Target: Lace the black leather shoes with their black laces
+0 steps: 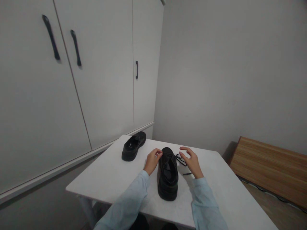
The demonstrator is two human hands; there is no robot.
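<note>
A black shoe (pixel 168 188) stands on the white table, heel toward me and toe pointing away. At the left side of its front, my left hand (pixel 151 162) has thumb and fingers closed in a pinch; what lies between the fingertips is too small to make out. My right hand (pixel 192 162) hovers right of the shoe, thumb and fingers apart, with nothing visible in it. A black shoelace (pixel 181 160) loops out from the shoe's right side, close to the right fingertips. Farther left, a second black shoe (pixel 130 150) rests near the table's back edge.
The white table (pixel 110 179) reaches toward a grey wall (pixel 227 80). White cabinet doors (pixel 107 80) with dark handles rise on the left. A wooden board (pixel 271 169) stands low at the right, with a dark cable (pixel 271 193) along its lower edge.
</note>
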